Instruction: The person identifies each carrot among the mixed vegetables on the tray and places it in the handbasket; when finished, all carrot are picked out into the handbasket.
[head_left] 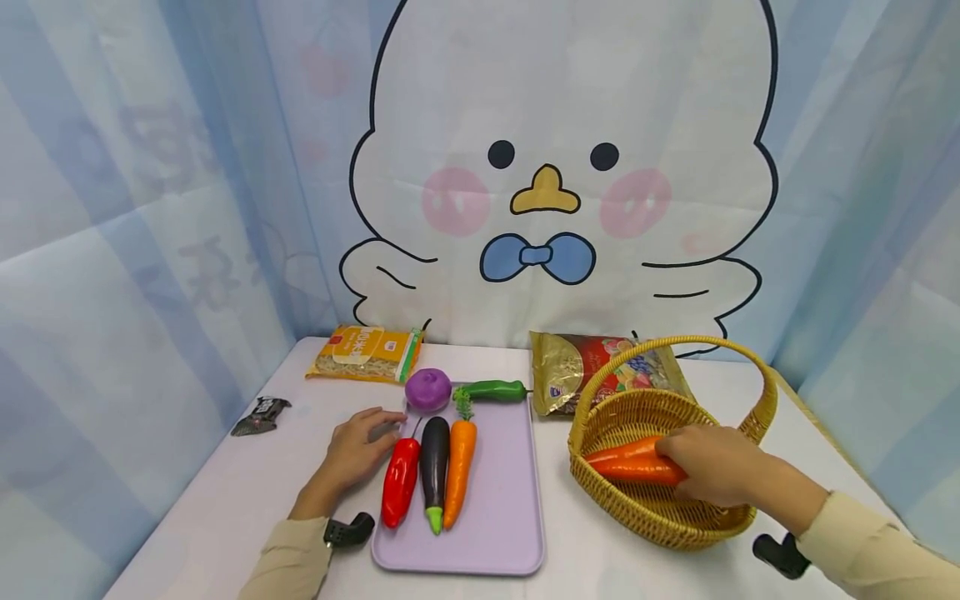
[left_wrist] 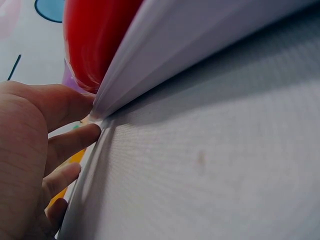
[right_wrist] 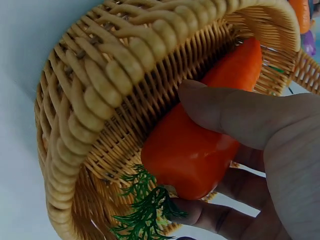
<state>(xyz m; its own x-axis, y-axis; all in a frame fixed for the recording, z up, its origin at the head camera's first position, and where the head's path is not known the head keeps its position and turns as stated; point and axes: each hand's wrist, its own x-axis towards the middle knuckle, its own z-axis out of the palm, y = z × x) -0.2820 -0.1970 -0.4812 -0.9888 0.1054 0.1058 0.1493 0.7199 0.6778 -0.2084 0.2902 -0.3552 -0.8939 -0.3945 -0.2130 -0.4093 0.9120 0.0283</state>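
Note:
My right hand (head_left: 712,462) grips a thick orange carrot (head_left: 633,460) inside the wicker basket (head_left: 660,533). In the right wrist view the thumb lies across the carrot (right_wrist: 190,150), and green fronds (right_wrist: 145,205) hang from its blunt end. My left hand (head_left: 358,450) rests at the left edge of the lilac tray (head_left: 502,517), its fingertips (left_wrist: 90,132) touching the rim. On that tray lie a red chili pepper (head_left: 401,483), a dark eggplant (head_left: 435,467) and a slimmer carrot (head_left: 460,471). A purple onion (head_left: 428,390) and a green chili pepper (head_left: 495,391) sit at its far end.
A yellow food packet (head_left: 366,354) lies at the back left of the white table. Behind the basket is a gold and red bag (head_left: 577,375). A small black packet (head_left: 260,416) lies far left. The basket's tall handle (head_left: 678,340) arches above it.

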